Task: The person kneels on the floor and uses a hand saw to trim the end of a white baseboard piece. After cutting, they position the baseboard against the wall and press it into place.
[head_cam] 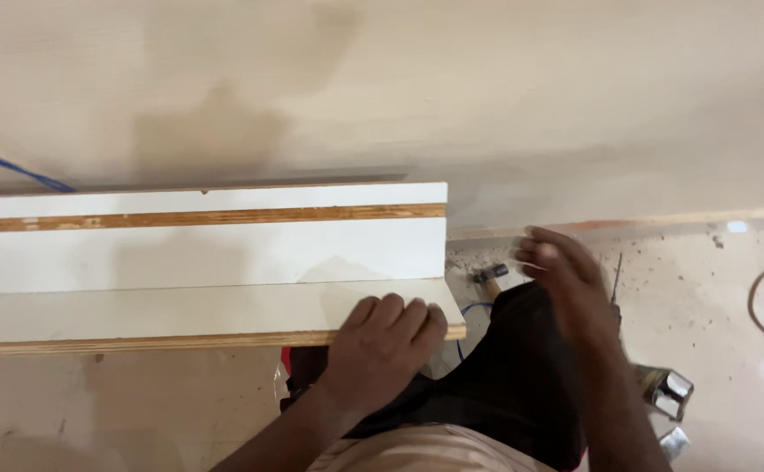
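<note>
While the person's dark-trousered knee (pixel 504 385) is filling the bottom of the view, the left hand (pixel 382 345) is pressing down on the near front edge of a white board assembly (pixel 198 262), its grip folded shut with the fingers (pixel 399 315) curled over the plywood lip close to the right end. The assembly is running lengthwise left to right, stretching well away to the left of that hand. The right hand (pixel 565 271) is hovering just beyond the board's right end, blurred, so whether its grip is open or closed cannot be told. Below it a hammer (pixel 489 278) is lying on the dusty floor (pixel 705 288), with a blue wire (pixel 14 166) and the plain wall (pixel 399 79) farther off.
</note>
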